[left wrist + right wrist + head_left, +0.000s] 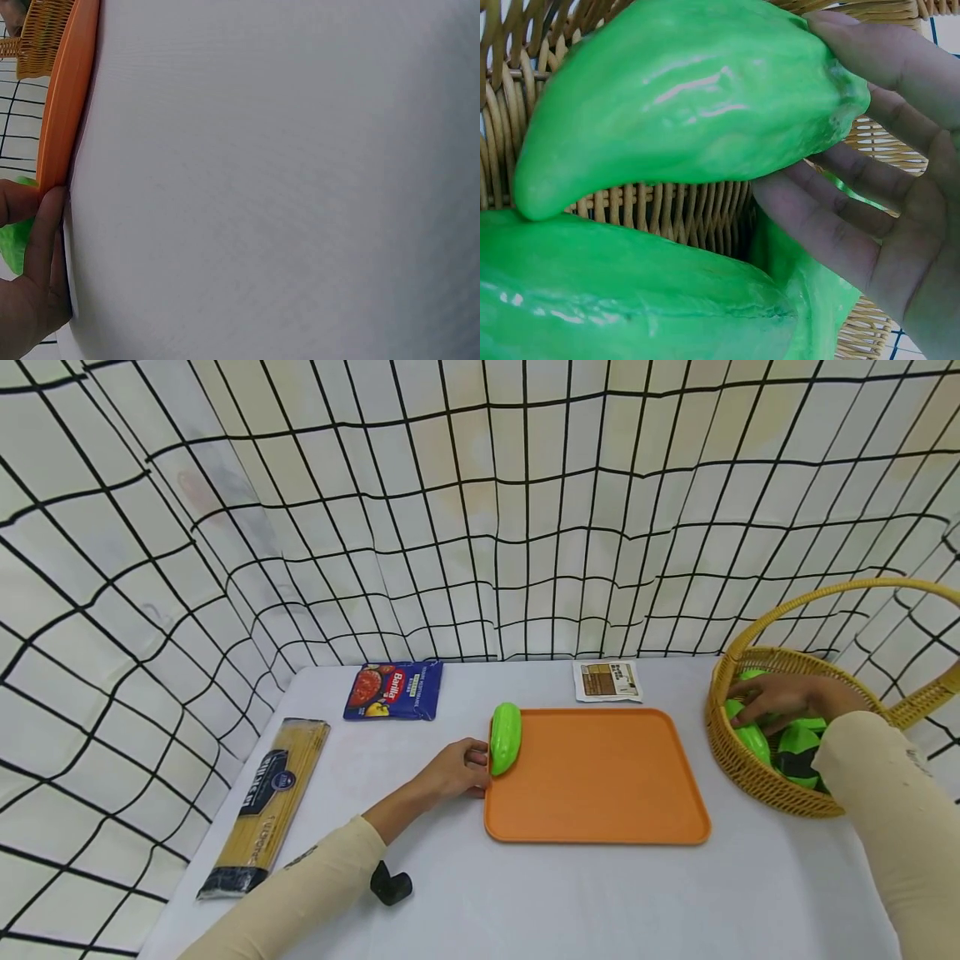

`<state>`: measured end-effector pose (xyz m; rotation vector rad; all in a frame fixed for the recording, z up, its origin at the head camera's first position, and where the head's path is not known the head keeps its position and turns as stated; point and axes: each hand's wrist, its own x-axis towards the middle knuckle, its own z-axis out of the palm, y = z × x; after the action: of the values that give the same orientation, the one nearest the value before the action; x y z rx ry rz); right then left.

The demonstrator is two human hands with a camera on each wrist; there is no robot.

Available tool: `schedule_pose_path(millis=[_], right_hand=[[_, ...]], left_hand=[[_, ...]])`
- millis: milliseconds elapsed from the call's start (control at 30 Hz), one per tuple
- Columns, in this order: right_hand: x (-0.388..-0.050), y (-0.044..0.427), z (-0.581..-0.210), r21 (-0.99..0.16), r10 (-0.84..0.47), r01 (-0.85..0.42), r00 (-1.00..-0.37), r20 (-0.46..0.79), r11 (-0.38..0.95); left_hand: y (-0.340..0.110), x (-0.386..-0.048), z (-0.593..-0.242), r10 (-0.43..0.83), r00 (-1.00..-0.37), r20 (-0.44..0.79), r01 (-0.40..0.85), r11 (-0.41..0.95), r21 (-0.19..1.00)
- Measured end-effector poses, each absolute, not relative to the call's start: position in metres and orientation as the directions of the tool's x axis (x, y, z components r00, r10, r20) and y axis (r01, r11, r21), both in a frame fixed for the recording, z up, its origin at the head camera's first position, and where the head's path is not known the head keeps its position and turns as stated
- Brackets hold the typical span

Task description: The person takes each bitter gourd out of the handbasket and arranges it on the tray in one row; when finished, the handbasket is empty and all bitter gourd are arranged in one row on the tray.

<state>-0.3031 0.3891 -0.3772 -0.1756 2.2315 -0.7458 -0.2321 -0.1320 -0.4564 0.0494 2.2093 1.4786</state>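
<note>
At its left rim, the orange tray (600,777) is pinched by my left hand (455,770), with the thumb above and fingers below in the left wrist view. A long, ridged green imitation vegetable (506,739) lies along the tray's left side, close to those fingers. My right hand (783,697) reaches into the wicker basket (772,793). In the right wrist view it grips the blunt end of a glossy green imitation vegetable (682,105) with a curved, tapering tip. Another green piece (630,292) lies below it in the basket.
A blue Barilla pouch (394,691) and a small white-brown sachet (607,681) lie toward the back. On the left are a spaghetti pack (266,806) and a small black object (391,885). Black netting (525,527) surrounds the table. The basket's tall handle (847,583) arches over it.
</note>
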Motion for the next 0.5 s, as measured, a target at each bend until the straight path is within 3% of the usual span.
schedule_pose_path(millis=[500], right_hand=[[-0.2996, 0.3966, -0.3696, -0.591, -0.356, 0.082, -0.728, -0.586, 0.803]], left_hand=[[-0.133, -0.2332, -0.4581, 0.282, -0.889, -0.361, -0.224, 0.421, 0.879]])
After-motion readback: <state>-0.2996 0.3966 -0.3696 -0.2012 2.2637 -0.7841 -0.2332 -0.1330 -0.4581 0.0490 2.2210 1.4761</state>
